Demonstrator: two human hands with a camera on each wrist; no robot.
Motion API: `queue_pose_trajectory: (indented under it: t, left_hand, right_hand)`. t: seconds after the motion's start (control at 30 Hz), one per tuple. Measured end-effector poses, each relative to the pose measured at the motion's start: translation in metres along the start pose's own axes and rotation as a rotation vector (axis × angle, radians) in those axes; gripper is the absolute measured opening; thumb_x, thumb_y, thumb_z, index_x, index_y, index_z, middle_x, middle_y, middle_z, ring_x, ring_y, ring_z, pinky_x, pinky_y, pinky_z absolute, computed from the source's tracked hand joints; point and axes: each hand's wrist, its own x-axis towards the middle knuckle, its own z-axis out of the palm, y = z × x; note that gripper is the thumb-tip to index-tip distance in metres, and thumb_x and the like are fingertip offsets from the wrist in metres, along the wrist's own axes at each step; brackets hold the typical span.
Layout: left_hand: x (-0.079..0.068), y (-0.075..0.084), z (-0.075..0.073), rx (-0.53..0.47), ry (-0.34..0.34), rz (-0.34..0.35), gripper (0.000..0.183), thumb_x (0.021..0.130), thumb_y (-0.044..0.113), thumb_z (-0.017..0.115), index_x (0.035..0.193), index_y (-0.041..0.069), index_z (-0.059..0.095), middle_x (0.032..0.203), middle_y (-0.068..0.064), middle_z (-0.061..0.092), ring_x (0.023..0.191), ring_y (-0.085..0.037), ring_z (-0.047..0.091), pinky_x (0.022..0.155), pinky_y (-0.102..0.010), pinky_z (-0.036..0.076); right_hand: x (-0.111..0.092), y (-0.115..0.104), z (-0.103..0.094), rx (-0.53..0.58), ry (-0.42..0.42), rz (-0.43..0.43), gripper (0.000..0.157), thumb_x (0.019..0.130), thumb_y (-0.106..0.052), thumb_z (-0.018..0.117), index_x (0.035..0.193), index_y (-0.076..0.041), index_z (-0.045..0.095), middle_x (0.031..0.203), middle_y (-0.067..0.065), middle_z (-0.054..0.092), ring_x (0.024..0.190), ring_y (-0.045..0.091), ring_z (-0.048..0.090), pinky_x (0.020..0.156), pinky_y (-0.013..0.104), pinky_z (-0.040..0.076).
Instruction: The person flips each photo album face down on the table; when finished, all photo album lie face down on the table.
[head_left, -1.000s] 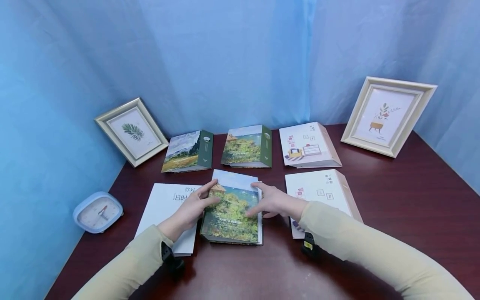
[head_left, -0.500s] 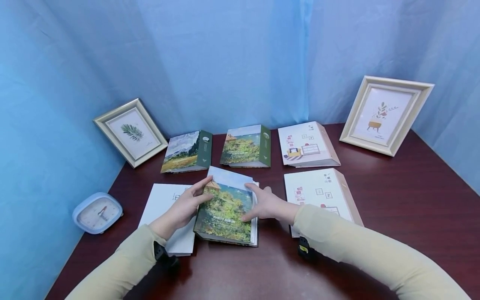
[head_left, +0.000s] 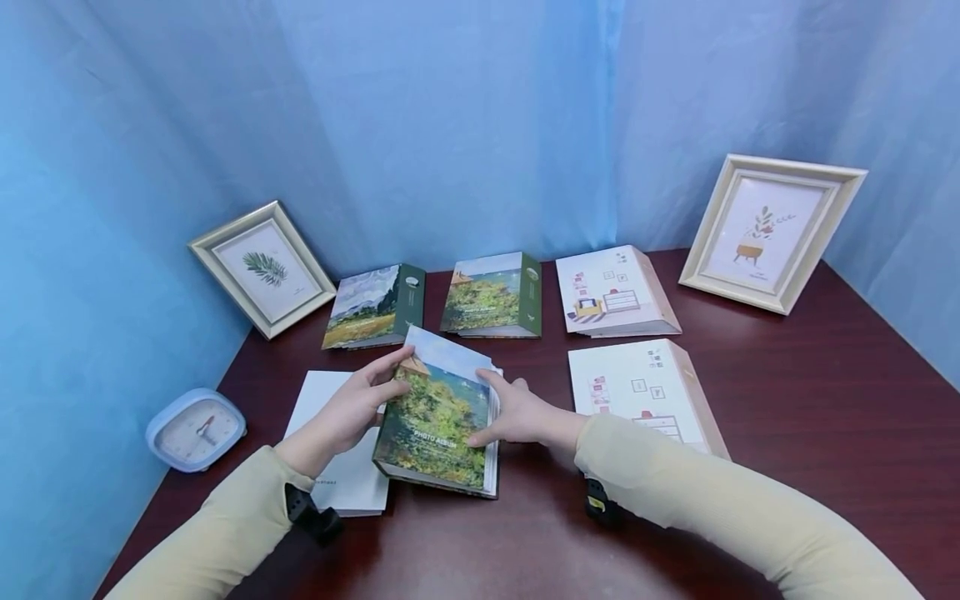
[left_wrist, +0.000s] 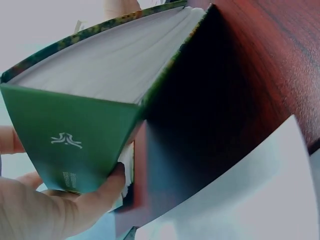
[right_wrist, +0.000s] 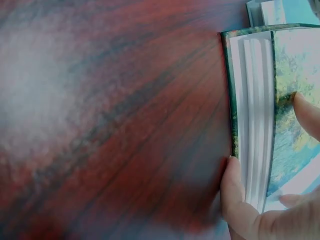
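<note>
Both hands grip a thick photo album point(head_left: 438, 417) with a painted garden-and-sea cover, turned slightly clockwise above the table. My left hand point(head_left: 337, 417) holds its green spine point(left_wrist: 70, 135), with fingers on the cover and on the underside. At the opposite, page-edge side, my right hand point(head_left: 521, 412) pinches the album, thumb on the cover and a finger under the back cover. White page edges point(right_wrist: 255, 110) show there. Dark shadow lies beneath the album in the left wrist view. A white album point(head_left: 352, 483) lies under my left hand, partly covered.
Behind lie a landscape album point(head_left: 367, 308), a second garden-cover album point(head_left: 483, 296) and a white furniture-print album point(head_left: 611, 292). Another white album point(head_left: 630, 379) lies right, partly under my sleeve. A blue clock point(head_left: 197, 429), left frame point(head_left: 262, 268) and right frame point(head_left: 772, 233) stand at the sides.
Both hands have carried the garden-cover album leftward and tilted it clockwise, partly over the white album. The other albums, clock and frames stay in place.
</note>
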Motion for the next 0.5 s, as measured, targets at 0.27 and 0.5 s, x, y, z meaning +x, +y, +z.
queue_pose_trajectory:
  t: [0.27,0.5]
  left_hand:
    - [-0.007,0.012,-0.006,0.06,-0.027,0.005,0.058,0.1,0.018,0.045,0.153,0.02,0.022,0.16,-0.011,0.005,0.143,-0.038,0.014,0.098,-0.054,0.037]
    - [-0.013,0.025,-0.007,0.127,-0.046,0.021,0.056,0.1,0.025,0.046,0.152,0.021,0.025,0.16,-0.008,0.01,0.141,-0.038,0.022,0.102,-0.067,0.029]
  right_hand:
    - [0.0,-0.002,0.007,-0.052,0.034,-0.043,0.098,0.073,-0.027,0.083,0.151,-0.015,0.026,0.135,0.028,0.029,0.117,0.031,0.042,0.091,0.044,0.044]
    - [-0.003,-0.006,0.012,-0.119,0.108,-0.148,0.095,0.071,-0.03,0.084,0.149,-0.013,0.031,0.127,0.02,0.037,0.098,0.023,0.047,0.08,0.037,0.046]
